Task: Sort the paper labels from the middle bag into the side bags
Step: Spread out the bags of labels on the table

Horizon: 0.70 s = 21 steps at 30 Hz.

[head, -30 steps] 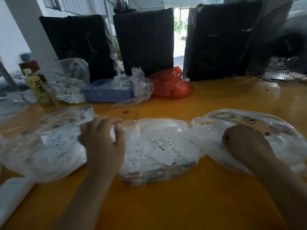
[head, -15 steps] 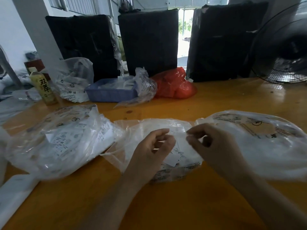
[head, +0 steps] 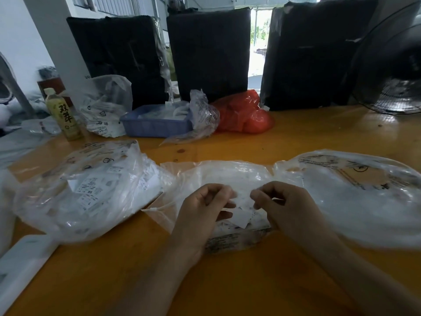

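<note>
A glossy orange wooden tabletop [head: 284,142] fills the view, with three black padded panels [head: 208,53] standing along its far edge and daylight showing in the gap between two of them.

Far beyond the left hand, at the table's left edge, stands a yellow-green plastic drink bottle [head: 63,115] with a white cap. To its right sits a crumpled clear bag with printed symbols [head: 106,106], then a shallow blue plastic tray [head: 155,125] with wrinkled clear film spilling from it, then a shiny red plastic bag [head: 245,112], bulging and rounded. A black wire-caged fan [head: 391,65] stands far beyond the right hand.

Just left of the left hand lies the left clear plastic bag [head: 91,190], puffed and crinkled, with white printed paper labels visible through it. Between and under both hands lies the middle clear plastic bag [head: 227,174], holding a heap of small white paper labels [head: 242,216]. The left hand [head: 205,213] has its fingers curled, pinching at a label over the middle bag; the right hand [head: 287,208] is likewise curled, its fingertips pinching a label, the two hands nearly touching. Just right of the right hand spreads the right clear plastic bag [head: 364,195], smooth, rounded and milky.
</note>
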### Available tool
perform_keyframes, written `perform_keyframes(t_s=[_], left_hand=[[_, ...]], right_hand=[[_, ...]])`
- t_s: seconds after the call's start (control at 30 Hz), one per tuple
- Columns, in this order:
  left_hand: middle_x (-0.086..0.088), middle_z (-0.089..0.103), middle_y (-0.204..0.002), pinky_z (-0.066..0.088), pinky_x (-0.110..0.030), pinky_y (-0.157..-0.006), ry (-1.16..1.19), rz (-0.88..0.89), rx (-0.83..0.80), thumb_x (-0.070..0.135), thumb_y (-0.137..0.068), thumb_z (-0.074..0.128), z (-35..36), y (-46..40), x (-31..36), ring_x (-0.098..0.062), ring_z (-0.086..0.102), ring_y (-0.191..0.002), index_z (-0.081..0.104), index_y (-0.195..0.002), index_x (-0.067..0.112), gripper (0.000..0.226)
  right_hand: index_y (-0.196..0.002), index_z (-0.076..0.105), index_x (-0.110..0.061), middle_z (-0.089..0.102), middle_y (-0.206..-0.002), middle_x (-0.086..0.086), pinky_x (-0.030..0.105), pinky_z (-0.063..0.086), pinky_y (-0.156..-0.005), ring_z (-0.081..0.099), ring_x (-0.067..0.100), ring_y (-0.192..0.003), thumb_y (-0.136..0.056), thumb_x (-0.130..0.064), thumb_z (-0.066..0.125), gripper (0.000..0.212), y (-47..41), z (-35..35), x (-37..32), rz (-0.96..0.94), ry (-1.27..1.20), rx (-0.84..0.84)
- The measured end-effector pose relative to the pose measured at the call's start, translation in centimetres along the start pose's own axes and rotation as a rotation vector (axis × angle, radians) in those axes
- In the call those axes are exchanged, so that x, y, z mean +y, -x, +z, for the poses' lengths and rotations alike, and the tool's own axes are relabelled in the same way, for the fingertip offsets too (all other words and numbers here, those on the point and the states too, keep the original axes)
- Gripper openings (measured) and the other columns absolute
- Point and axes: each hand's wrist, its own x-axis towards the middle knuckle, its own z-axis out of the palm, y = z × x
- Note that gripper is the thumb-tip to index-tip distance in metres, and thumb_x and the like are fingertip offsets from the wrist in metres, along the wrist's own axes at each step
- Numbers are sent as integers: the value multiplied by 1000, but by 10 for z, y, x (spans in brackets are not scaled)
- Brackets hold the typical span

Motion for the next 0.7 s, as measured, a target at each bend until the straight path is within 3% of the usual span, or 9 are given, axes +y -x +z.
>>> perform_keyframes(t_s=[0.1, 0.2, 0.27, 0.33, 0.43, 0.5, 0.6, 0.7], left_hand=[[2, 81, -108, 61, -25, -77, -22, 4, -92, 48, -88, 78, -1, 3, -1, -14, 77, -99, 76, -112, 29, 30], [2, 81, -100, 61, -22, -67, -107, 53, -47, 27, -92, 81, -3, 2, -3, -14, 78, -92, 81, -100, 33, 10], [-3, 82, -98, 60, -22, -63, -27, 24, 24, 16, -93, 79, -5, 0, -3, -17, 80, -91, 81, -97, 23, 9], [-8, 82, -101, 61, -22, -66, 126, -34, 72, 8, -91, 78, -7, -3, -2, -22, 81, -95, 75, -102, 10, 12], [-19, 81, -102, 62, -21, -71, 311, -74, 92, -4, -93, 71, -10, -5, -1, -27, 80, -95, 68, -106, 2, 15], [-22, 80, -103, 63, -21, -71, 350, -81, 105, -9, -94, 67, -10, -5, -1, -29, 81, -95, 67, -114, 3, 23], [-23, 79, -104, 63, -22, -73, 420, -94, 121, -3, -86, 73, -9, -5, 2, -32, 80, -97, 73, -114, 5, 28], [-24, 79, -99, 65, -24, -72, 480, -102, 144, 12, -74, 80, -7, -6, 3, -34, 80, -95, 81, -98, 3, 25]], right_hand=[[-86, 67, -36, 68, -81, -26, 12, 44, -51, 57, 1, -53, -94, -38, 66, 9, 2, 3, -2, -55, 78, -36], [-96, 66, -40, 66, -81, -28, 9, 45, -56, 60, -4, -65, -95, -40, 62, 4, 4, 7, -4, -102, 143, -12], [-112, 68, -34, 62, -82, -28, 9, 48, -63, 61, -7, -75, -97, -41, 58, 20, 1, 8, -1, -132, 224, 43], [-120, 66, -33, 54, -95, -28, 16, 52, -71, 58, -4, -77, -96, -47, 56, 30, -3, 11, 4, -123, 408, -23], [-116, 62, -38, 45, -104, -22, 21, 46, -78, 52, 1, -89, -89, -64, 59, 38, -5, 21, 11, -48, 583, -172], [-112, 61, -39, 45, -101, -22, 25, 50, -79, 54, 4, -90, -88, -64, 62, 35, -3, 24, 13, -40, 599, -191], [-117, 55, -41, 46, -99, -22, 26, 49, -78, 55, 6, -91, -89, -57, 67, 35, -1, 24, 13, -26, 574, -171], [-117, 54, -42, 46, -99, -21, 29, 52, -78, 55, 8, -89, -93, -51, 65, 27, 0, 25, 11, -49, 585, -171]])
